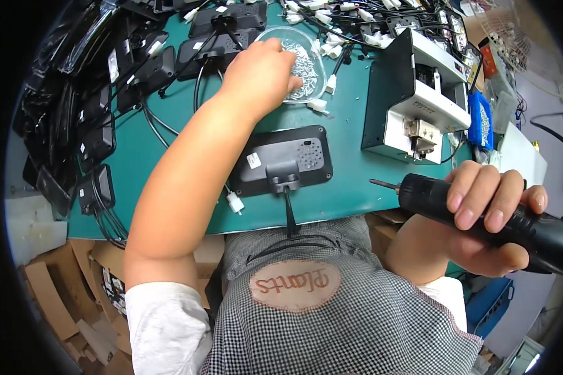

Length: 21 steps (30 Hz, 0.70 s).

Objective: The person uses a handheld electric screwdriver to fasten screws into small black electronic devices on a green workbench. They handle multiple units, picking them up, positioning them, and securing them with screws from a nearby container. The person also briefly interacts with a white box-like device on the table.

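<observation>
head view, workbench from above; left hand reaches into a clear plastic dish of small screws at the far side of the green mat, fingers curled among the screws, whether any is pinched cannot be told; right hand is wrapped fully around a black electric screwdriver, bit pointing left, off the mat's near right edge; a dark grey device lies back-up near the body, between the hands; a screw feeder stands to the right.
</observation>
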{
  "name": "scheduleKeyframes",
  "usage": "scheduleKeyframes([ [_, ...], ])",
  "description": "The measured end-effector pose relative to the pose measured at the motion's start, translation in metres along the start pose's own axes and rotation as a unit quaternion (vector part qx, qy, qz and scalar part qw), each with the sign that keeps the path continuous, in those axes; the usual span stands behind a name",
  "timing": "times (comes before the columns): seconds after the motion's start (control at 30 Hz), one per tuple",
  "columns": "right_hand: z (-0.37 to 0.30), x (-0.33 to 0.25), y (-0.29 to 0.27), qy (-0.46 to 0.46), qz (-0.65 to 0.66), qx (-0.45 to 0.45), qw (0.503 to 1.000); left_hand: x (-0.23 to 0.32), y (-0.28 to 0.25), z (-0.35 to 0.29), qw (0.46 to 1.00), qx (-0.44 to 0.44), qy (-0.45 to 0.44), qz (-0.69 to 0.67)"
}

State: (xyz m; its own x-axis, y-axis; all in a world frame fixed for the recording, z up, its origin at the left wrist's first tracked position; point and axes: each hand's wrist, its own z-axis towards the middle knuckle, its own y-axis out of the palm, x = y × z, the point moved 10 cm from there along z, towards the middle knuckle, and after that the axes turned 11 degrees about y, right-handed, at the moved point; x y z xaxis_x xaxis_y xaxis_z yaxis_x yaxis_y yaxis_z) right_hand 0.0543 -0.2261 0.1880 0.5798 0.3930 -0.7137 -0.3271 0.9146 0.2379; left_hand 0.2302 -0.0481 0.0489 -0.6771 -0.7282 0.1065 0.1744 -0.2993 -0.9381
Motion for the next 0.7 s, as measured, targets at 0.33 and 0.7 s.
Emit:
scheduleKeyframes([
  [0.33,-0.01,0.003,-0.04,-0.012,-0.001,0.089,0.996,-0.041,0.015,0.01,0.947,0.076,-0.125,-0.285],
  [0.7,-0.008,-0.004,-0.047,-0.041,0.028,0.141,0.989,-0.039,0.041,-0.027,0.422,0.186,-0.275,-0.844],
])
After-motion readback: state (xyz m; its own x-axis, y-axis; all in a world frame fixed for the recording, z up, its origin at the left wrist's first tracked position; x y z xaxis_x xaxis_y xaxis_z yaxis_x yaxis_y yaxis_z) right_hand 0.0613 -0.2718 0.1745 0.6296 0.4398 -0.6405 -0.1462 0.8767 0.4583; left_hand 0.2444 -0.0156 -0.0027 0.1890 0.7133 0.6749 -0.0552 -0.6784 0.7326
